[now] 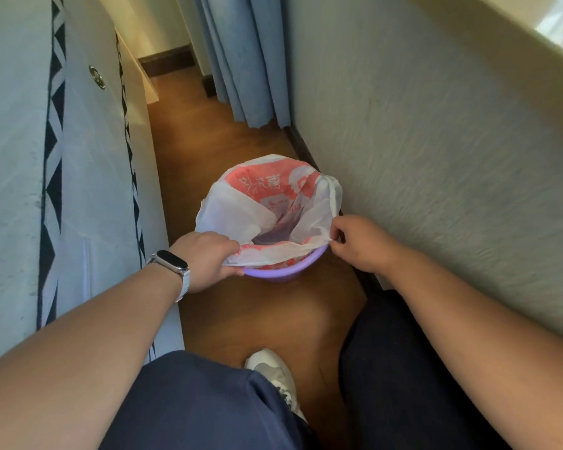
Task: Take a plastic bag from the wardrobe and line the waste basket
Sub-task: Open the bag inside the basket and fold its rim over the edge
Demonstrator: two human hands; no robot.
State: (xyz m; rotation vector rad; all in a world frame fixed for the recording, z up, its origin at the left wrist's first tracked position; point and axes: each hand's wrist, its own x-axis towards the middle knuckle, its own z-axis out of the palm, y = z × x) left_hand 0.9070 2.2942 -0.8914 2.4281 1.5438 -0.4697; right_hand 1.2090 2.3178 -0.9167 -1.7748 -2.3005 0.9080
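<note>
A purple waste basket [285, 271] stands on the wooden floor in the narrow gap between a bed and the wall. A white plastic bag with red print [267, 203] sits open in it, its mouth standing above the rim. My left hand [208, 258], with a watch on the wrist, grips the bag's near-left edge at the basket rim. My right hand [358, 241] pinches the bag's right edge just right of the rim. The bag's lower part is hidden inside the basket.
A bed with a white cover and black-and-white trim [56, 177] runs along the left. The pale wall [436, 141] closes the right side. A blue curtain [244, 60] hangs further back. My knees and a white shoe [273, 375] are below the basket.
</note>
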